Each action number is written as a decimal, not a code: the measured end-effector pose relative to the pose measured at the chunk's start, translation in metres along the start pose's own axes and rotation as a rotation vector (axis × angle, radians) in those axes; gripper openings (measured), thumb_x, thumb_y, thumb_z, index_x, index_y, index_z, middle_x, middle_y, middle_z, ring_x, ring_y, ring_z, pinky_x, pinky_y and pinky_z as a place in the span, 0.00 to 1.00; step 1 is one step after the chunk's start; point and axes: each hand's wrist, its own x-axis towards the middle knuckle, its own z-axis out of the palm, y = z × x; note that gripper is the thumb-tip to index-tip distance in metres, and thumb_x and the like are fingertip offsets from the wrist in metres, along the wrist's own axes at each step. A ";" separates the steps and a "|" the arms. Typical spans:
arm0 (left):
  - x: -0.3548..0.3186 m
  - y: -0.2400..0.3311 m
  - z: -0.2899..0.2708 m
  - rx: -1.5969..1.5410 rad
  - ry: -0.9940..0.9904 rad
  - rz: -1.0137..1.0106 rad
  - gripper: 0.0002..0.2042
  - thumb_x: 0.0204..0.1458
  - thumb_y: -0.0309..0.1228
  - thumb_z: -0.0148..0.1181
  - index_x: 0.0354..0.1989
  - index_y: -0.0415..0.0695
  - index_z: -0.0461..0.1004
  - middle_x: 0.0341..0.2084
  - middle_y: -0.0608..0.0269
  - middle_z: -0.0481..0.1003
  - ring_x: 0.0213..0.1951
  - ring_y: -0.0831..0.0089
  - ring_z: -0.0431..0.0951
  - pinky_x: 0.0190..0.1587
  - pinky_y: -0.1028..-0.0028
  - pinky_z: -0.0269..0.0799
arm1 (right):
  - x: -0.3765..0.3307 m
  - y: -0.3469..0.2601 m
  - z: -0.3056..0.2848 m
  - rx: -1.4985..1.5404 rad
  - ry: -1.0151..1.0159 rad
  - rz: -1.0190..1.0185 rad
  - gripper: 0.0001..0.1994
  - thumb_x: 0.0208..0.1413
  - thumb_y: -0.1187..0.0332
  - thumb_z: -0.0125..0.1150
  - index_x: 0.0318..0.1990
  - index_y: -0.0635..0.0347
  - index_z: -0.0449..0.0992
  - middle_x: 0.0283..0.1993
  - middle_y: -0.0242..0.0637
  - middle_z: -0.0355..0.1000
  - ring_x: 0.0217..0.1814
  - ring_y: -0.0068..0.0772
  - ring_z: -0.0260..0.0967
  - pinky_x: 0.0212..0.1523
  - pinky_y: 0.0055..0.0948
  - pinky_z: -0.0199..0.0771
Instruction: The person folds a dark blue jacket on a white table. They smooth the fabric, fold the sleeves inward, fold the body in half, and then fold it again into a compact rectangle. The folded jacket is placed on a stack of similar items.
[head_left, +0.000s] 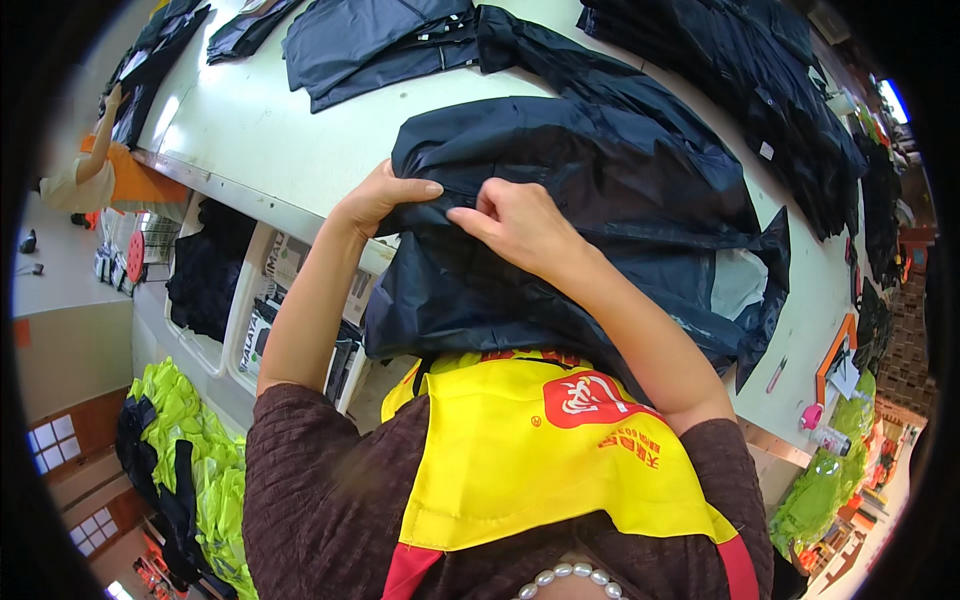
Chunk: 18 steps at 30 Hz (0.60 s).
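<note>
A shiny dark navy garment (600, 190) lies bunched on a pale table (250, 130), and its near part hangs over the table's edge toward my yellow apron (520, 450). My left hand (380, 197) pinches the garment's left upper edge with thumb and fingers. Right beside it, my right hand (515, 225) grips a fold of the same fabric, fingers curled. The two hands are nearly touching. A paler lining shows at the garment's right side (738, 280).
More dark garments lie spread at the table's far side (380, 40) and piled at the far right (760, 90). White baskets (250, 300) stand below the table's left edge. Neon yellow-green garments (200, 450) lie lower left. Another person (95, 170) works at far left. A pen (777, 375) lies on the table's right.
</note>
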 end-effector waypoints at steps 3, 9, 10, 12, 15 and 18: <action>-0.011 0.002 0.005 -0.050 0.013 -0.013 0.25 0.45 0.35 0.66 0.49 0.35 0.68 0.38 0.57 0.75 0.36 0.74 0.76 0.42 0.76 0.74 | 0.011 -0.003 0.001 -0.060 -0.061 0.051 0.20 0.52 0.55 0.57 0.27 0.69 0.75 0.28 0.56 0.72 0.32 0.54 0.73 0.38 0.41 0.73; -0.024 0.005 0.019 -0.019 0.054 -0.038 0.22 0.48 0.35 0.64 0.48 0.35 0.69 0.37 0.57 0.76 0.36 0.73 0.77 0.42 0.75 0.75 | 0.001 0.011 -0.005 -0.009 -0.075 0.058 0.17 0.51 0.57 0.57 0.29 0.66 0.75 0.31 0.52 0.74 0.34 0.50 0.72 0.37 0.38 0.72; -0.025 0.006 0.021 -0.029 0.065 -0.053 0.22 0.48 0.35 0.64 0.48 0.35 0.69 0.37 0.56 0.76 0.37 0.72 0.77 0.42 0.75 0.75 | -0.004 0.010 -0.007 -0.043 -0.063 0.034 0.16 0.51 0.57 0.58 0.29 0.65 0.75 0.31 0.50 0.73 0.34 0.48 0.72 0.36 0.37 0.72; -0.025 0.003 0.022 -0.085 0.061 -0.065 0.23 0.46 0.35 0.65 0.49 0.35 0.69 0.38 0.55 0.76 0.37 0.71 0.78 0.42 0.75 0.75 | -0.017 0.010 -0.008 -0.110 -0.037 -0.012 0.14 0.50 0.58 0.61 0.31 0.62 0.75 0.31 0.46 0.73 0.33 0.44 0.72 0.35 0.35 0.72; -0.027 0.001 0.030 -0.134 0.092 -0.063 0.24 0.45 0.34 0.66 0.48 0.35 0.69 0.38 0.54 0.76 0.36 0.69 0.79 0.41 0.75 0.77 | -0.030 0.015 -0.004 -0.136 0.028 -0.038 0.13 0.49 0.59 0.63 0.31 0.60 0.74 0.33 0.42 0.73 0.33 0.40 0.71 0.34 0.33 0.72; -0.029 -0.003 0.037 -0.178 0.127 -0.068 0.25 0.43 0.34 0.67 0.48 0.35 0.69 0.37 0.53 0.77 0.35 0.68 0.80 0.42 0.75 0.77 | -0.038 0.017 -0.003 -0.098 0.034 -0.067 0.13 0.49 0.60 0.63 0.30 0.61 0.74 0.33 0.42 0.73 0.33 0.40 0.71 0.34 0.32 0.72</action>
